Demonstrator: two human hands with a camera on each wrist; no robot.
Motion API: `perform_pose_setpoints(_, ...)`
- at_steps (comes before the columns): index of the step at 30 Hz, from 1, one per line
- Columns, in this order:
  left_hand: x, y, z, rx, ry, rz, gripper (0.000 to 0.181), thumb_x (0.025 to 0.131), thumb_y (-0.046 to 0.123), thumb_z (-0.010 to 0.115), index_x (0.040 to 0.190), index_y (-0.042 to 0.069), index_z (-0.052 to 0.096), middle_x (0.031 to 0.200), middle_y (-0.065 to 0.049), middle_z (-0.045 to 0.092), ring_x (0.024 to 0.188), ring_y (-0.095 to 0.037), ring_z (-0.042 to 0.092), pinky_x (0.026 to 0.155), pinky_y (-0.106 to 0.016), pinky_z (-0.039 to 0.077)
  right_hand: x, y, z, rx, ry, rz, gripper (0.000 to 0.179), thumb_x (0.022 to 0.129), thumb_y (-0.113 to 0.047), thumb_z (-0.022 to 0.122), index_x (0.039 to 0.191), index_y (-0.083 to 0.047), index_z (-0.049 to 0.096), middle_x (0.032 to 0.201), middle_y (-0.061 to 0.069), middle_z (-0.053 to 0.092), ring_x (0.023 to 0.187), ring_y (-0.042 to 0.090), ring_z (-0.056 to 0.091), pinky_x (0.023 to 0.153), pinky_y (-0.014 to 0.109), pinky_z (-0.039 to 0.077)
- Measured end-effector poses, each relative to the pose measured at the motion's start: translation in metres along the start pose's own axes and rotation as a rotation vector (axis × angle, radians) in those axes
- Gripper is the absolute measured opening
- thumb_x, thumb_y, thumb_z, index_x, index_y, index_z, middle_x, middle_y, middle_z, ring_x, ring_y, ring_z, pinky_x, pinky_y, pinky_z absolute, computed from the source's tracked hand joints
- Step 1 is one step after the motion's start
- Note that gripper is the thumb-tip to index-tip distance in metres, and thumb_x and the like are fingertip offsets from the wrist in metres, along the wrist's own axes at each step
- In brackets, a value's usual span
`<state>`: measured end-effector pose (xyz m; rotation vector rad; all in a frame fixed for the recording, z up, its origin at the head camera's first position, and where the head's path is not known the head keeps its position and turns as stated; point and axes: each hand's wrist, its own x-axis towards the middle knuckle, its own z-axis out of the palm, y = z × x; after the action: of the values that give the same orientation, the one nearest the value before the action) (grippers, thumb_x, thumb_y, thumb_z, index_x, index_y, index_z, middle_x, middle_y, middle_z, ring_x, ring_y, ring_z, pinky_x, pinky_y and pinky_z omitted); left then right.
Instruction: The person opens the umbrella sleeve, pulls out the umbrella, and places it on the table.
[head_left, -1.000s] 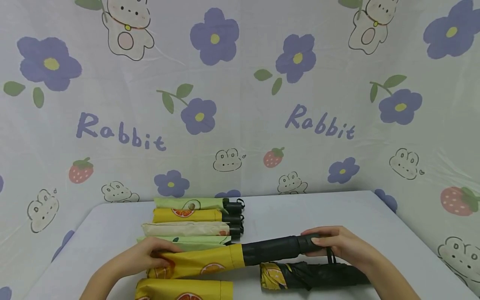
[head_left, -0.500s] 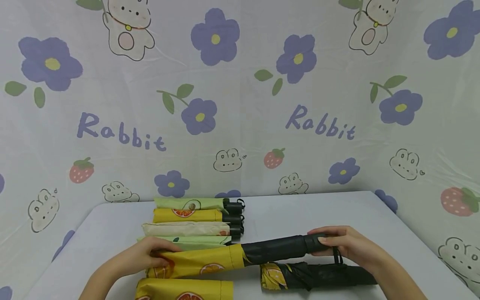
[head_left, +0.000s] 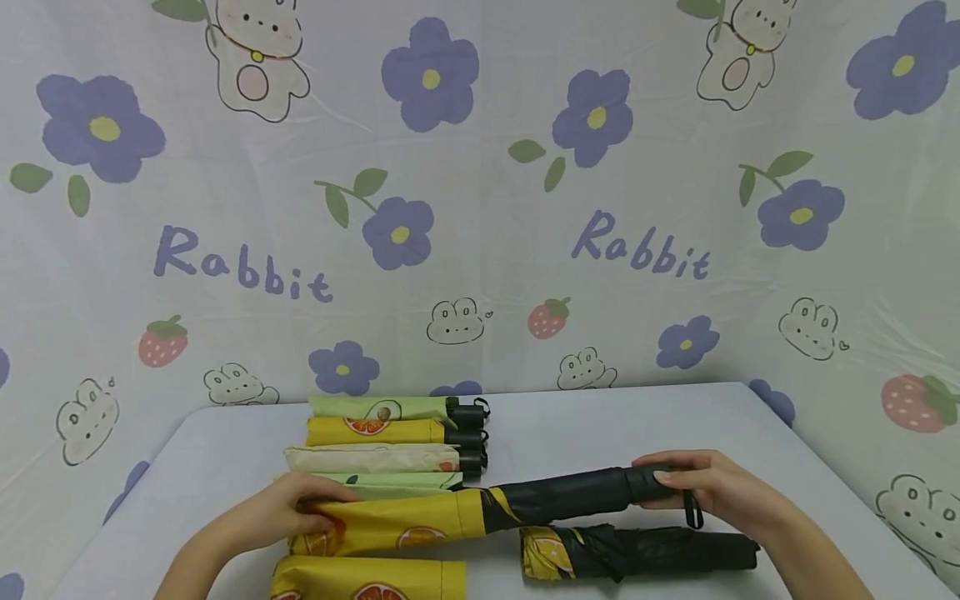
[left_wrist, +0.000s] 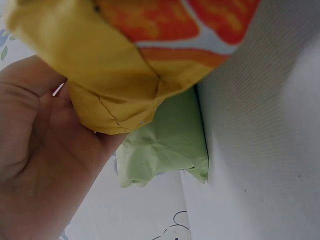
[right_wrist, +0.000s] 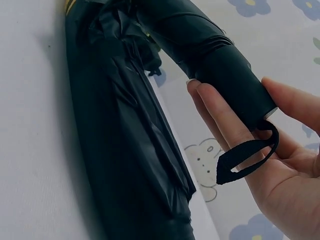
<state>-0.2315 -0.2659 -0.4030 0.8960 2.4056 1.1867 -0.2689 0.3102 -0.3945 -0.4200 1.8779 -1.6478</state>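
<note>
A folded black umbrella (head_left: 570, 497) with yellow patterning lies partly inside a yellow orange-print sleeve (head_left: 405, 523). My left hand (head_left: 281, 510) grips the sleeve's closed left end, and the left wrist view shows the fabric bunched against the palm. At the other end, my right hand (head_left: 708, 490) pinches the black handle (right_wrist: 235, 90) between thumb and fingers. A wrist strap (right_wrist: 247, 157) hangs from the handle. The umbrella slants slightly up toward the right hand. How much of it is inside the sleeve is hidden.
Another folded black-and-yellow umbrella (head_left: 652, 550) lies bare on the white table (head_left: 600, 425), below the held one. A flat yellow sleeve (head_left: 375, 577) lies near the front. Behind the hands, several sleeved umbrellas (head_left: 375, 457) lie in a row, handles to the right.
My right hand has moved right with the handle, and more of the black umbrella, including yellow patterning, shows past the sleeve's edge. The left hand has shifted only slightly left with the sleeve.
</note>
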Motion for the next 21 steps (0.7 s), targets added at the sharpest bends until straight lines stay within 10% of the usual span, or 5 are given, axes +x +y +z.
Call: perform_pose_setpoints(21,0.001,-0.003,0.0,0.039,0.001,-0.031,0.034,0.092,0.013,0.066,0.125,0.005,0.066,0.124,-0.017,0.067,0.106,0.006,0.059,0.085,-0.016,0.051,-0.018,0.012,-0.022,0.12,-0.042,-0.042,0.037,0.104,-0.01,0.04,0.138,-0.008,0.056,0.127,-0.005,0.062,0.113,0.027,0.067,0.095,0.025,0.049)
